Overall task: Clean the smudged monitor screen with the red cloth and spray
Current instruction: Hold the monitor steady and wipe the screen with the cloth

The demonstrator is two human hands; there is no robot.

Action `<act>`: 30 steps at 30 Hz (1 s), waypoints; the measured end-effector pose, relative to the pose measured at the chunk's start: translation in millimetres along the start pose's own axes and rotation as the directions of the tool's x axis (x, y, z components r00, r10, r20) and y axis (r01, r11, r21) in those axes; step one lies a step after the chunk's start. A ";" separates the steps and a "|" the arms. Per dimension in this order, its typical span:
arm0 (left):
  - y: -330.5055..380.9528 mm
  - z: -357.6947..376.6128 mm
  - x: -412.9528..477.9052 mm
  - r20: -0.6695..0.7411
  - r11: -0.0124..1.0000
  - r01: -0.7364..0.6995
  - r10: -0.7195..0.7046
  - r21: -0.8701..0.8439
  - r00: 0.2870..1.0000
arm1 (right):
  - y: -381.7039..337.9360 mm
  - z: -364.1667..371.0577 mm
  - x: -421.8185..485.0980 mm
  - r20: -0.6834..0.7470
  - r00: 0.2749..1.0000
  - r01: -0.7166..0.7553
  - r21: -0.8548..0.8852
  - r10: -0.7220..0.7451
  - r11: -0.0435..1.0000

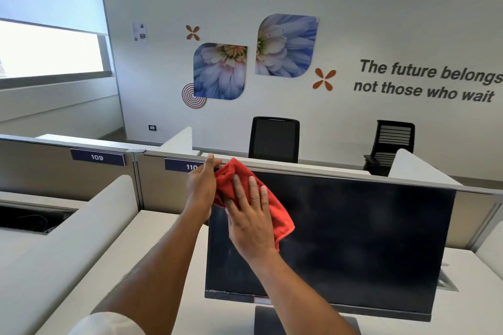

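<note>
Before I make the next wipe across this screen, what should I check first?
1. The red cloth lies flat on the monitor: ok.
2. The right hand presses the cloth with straight fingers: ok.
3. The left hand grips the monitor's top left corner to steady it: ok.
4. Screen to the right of the cloth unobstructed: ok.
5. Screen clean: not ok, dusty streaks show at lower left.
6. The spray within reach: cannot tell, not in view.

Count: 1 monitor [353, 239], 1 red cloth [280, 220], 2 hands, i.e. left hand [202, 185] & right hand [250, 223], 2 black office chairs [273, 140] [394, 141], 2 flower pics [219, 71] [285, 45], 2 orange petal decals [192, 32] [324, 79], 1 spiral decal [190, 99], 2 desk no. plates [97, 157] [185, 165], 1 wall socket [152, 127], 1 paper notice [140, 32].
</note>
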State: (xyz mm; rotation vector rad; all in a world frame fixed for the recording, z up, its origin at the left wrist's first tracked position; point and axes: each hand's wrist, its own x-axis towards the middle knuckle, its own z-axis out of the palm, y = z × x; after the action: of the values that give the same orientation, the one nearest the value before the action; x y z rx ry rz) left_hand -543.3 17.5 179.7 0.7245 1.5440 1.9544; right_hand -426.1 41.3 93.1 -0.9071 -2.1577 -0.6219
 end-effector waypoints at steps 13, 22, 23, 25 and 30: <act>-4.8 -3.4 -0.4 0.015 0.999 -0.019 0.018 0.035 1.000 | 61.3 -26.2 16.9 -0.120 0.855 -0.496 0.088 0.504 0.864; 3.7 -14.1 -4.8 0.149 0.998 0.027 -0.019 -0.056 0.989 | -25.5 -0.6 37.2 0.046 0.999 -0.020 0.151 0.013 0.988; 4.6 -17.2 -4.4 0.162 0.998 0.035 -0.026 -0.053 0.986 | -30.4 3.1 37.0 0.074 0.997 -0.006 0.126 -0.003 0.992; 7.9 -21.1 -3.8 0.185 0.998 0.045 -0.038 -0.034 0.982 | -31.2 7.0 32.6 0.106 0.994 0.003 0.094 -0.013 0.996; 14.8 -18.9 -1.5 0.236 0.998 0.031 -0.045 0.063 0.971 | -15.0 6.8 0.6 0.133 0.985 0.096 0.129 -0.114 0.987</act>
State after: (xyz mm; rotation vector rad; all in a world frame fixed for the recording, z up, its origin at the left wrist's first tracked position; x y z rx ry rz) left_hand -556.8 0.6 190.3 0.9105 1.4625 1.7300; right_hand -440.6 36.3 86.9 -0.7959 -2.3543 -0.4829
